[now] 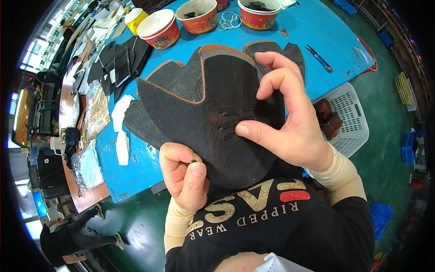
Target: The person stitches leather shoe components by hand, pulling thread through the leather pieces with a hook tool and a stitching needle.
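Observation:
A curved black shoe upper [226, 86] with tan-orange cut edges stands in front of my chest, at the near edge of the blue table. Small stitched slits and a reddish smudge run down its middle. My right hand [292, 120] is at its right side, thumb pressed on the face beside the slits. Two of its fingers curl apart above; the others are hidden, seemingly behind the upper. At the lower left edge, my left hand [185, 174] pinches a tiny black piece [192, 162] between thumb and forefinger. More dark uppers [267, 47] lie behind.
Paper tubs [159, 38] with small black parts stand at the table's far side, near white cord [229, 21] and a yellow mug [134, 20]. Snips [319, 59] lie right. A white basket [349, 122] holds brown pieces. White strips [122, 147] lie left; a person [68, 235] walks beyond.

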Demonstrator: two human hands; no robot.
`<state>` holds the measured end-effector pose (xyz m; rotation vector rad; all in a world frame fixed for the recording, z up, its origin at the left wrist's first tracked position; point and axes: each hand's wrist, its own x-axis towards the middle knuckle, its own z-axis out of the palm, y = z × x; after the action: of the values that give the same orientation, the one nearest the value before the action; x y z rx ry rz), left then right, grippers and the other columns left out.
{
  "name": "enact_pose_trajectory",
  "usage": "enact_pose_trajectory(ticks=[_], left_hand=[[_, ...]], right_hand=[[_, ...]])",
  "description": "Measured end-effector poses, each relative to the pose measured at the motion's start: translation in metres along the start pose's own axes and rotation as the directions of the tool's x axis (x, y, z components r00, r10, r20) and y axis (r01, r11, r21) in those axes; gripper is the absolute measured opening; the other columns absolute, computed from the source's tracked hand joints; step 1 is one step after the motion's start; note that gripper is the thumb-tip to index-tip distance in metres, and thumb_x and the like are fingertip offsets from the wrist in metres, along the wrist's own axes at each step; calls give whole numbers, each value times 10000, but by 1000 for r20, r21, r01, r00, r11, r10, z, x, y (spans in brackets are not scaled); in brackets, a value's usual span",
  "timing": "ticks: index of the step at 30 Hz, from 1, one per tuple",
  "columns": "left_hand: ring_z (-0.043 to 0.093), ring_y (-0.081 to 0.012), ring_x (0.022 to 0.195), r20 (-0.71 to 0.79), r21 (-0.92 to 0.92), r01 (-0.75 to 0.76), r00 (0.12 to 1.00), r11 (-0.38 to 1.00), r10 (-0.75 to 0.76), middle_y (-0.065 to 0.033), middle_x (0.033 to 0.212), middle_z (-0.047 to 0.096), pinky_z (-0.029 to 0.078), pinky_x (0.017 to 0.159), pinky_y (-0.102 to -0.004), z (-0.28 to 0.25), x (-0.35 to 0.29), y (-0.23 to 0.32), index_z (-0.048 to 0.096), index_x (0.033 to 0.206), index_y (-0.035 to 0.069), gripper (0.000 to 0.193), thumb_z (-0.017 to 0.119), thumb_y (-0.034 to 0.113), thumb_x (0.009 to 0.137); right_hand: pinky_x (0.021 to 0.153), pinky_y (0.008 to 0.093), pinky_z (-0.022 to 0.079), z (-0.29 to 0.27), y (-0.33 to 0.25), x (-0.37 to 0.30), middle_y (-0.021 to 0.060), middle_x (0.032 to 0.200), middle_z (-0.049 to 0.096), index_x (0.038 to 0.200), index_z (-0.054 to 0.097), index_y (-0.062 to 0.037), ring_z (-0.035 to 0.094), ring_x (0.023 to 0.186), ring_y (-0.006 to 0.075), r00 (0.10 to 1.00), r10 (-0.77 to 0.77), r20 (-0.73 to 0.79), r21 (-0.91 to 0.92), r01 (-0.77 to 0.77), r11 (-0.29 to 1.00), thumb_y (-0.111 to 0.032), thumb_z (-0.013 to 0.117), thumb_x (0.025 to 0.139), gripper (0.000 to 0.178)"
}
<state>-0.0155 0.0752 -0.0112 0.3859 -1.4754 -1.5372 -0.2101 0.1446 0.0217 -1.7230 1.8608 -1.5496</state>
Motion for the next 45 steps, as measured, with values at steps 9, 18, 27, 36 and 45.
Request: enact_pose_trajectory(ticks=[9, 18, 27, 36, 45], left_hand=[[363, -63, 704, -123, -120, 51, 990, 991, -66, 5, 834, 428, 303, 656, -194, 0, 7, -11, 439, 967, 53, 176, 576, 108, 869], [373, -54, 693, -109, -208, 106, 985, 972, -130, 6, 836, 440, 310, 648, -187, 4, 4, -8, 441, 960, 65, 186, 592, 90, 855], [438, -84, 761, 67, 237, -143, 989, 961, 130, -42, 872, 469, 374, 694, -215, 2, 0, -3, 459, 960, 27, 146, 580, 42, 880], [388, -68, 762, 32, 7, 102, 994, 995, -102, -9, 867, 441, 333, 708, -209, 14, 8, -4, 435, 976, 38, 148, 545, 52, 878], [364, -35, 701, -58, -282, 136, 986, 950, -159, 13, 830, 447, 311, 641, -183, 1, 8, -17, 432, 988, 60, 159, 551, 38, 884]], right_hand=[[1104, 419, 211, 4, 11, 3, 177, 1406, 356, 976, 469, -84, 323, 1319, 276, 996, -90, 6, 287, 84, 954, -54, 698, 796, 294], [1069, 403, 276, -15, -12, 14, 189, 1361, 389, 1007, 498, -70, 387, 1256, 280, 978, -206, 35, -75, 208, 975, -95, 766, 735, 383], [1023, 412, 315, -10, -12, 12, 203, 1321, 420, 965, 515, -69, 410, 1221, 336, 981, -185, 53, -198, 192, 961, -109, 824, 635, 454], [1035, 407, 313, -10, 7, 9, 182, 1382, 382, 956, 514, -69, 413, 1240, 311, 966, -253, 55, -249, 258, 933, -112, 784, 736, 351], [1039, 351, 315, -35, 35, -26, 170, 1259, 497, 1186, 465, -3, 467, 1174, 197, 955, 80, -286, 162, -34, 986, -292, 467, 995, 346]])
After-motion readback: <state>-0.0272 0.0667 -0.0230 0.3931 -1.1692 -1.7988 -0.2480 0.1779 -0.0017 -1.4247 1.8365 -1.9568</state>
